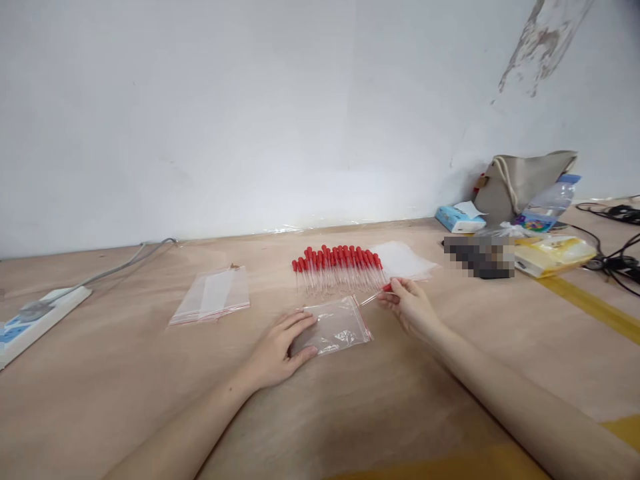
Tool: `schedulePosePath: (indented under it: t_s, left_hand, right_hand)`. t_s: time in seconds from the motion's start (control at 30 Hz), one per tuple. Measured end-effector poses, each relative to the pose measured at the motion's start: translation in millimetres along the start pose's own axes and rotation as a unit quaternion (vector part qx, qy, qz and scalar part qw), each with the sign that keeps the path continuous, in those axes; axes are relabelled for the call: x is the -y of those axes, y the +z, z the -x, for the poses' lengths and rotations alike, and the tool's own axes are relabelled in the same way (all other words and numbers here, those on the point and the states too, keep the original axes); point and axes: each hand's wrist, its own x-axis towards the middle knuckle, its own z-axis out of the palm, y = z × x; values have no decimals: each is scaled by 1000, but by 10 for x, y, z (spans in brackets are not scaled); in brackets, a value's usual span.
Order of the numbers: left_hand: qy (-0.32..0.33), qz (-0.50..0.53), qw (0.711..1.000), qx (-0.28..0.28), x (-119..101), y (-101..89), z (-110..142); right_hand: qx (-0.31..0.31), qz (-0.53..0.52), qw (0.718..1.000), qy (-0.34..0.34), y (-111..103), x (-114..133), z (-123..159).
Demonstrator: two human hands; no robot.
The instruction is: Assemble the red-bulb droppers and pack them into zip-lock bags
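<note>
My left hand (pixel 285 348) rests with spread fingers on the left end of a clear zip-lock bag (pixel 337 325), which lies flat on the table. Pinched in my right hand (pixel 407 303) is a glass dropper (pixel 373 298) with a red rubber bulb. Its thin tip points left, close to the red-lined zip edge of the bag; whether it has entered the opening I cannot tell. Just beyond the bag lies a row of several more red-bulbed droppers (pixel 340 263), bulbs toward the wall.
White paper sheets (pixel 403 260) lie right of the droppers, and flat zip-lock bags (pixel 213 293) to the left. A power strip (pixel 50 320) sits at far left. At right are a tissue pack (pixel 459 218), a grey bag (pixel 525 180), a yellow packet (pixel 555 253) and black cables (pixel 620 263).
</note>
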Motion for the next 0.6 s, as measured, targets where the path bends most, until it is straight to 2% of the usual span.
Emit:
schedulePosePath:
  t_s: [0.07,0.13,0.2,0.27,0.37,0.47,0.53,0.6]
  left_hand:
    - [-1,-3,1000,-1,2,1,3]
    - [0,-5,1000,-2,-2,-4,5]
    - [1,-6,1000,-2,-7,-10,5]
    - [1,-5,1000,-1,-12,-14,3]
    - [-2,-1,1000,-2,-14,-13,-2]
    - [1,6,1000,-6,-11,-6,-3]
    - [6,9,1000,-5,-4,-2,-2]
    - [11,7,1000,1,5,1,-1]
  right_hand:
    - [46,9,998,37,21,-29,38]
    - [113,77,990,37,-1,-47,65]
    - [188,196,962,-24,-33,-51,80]
    - [244,314,909,-125,-39,-49,94]
    - [260,414,838,-243,11,-68,133]
    - [251,483,792,-276,53,-104,169]
    - [257,510,775,-271,42,-99,150]
    - [250,508,783,-258,23,-44,64]
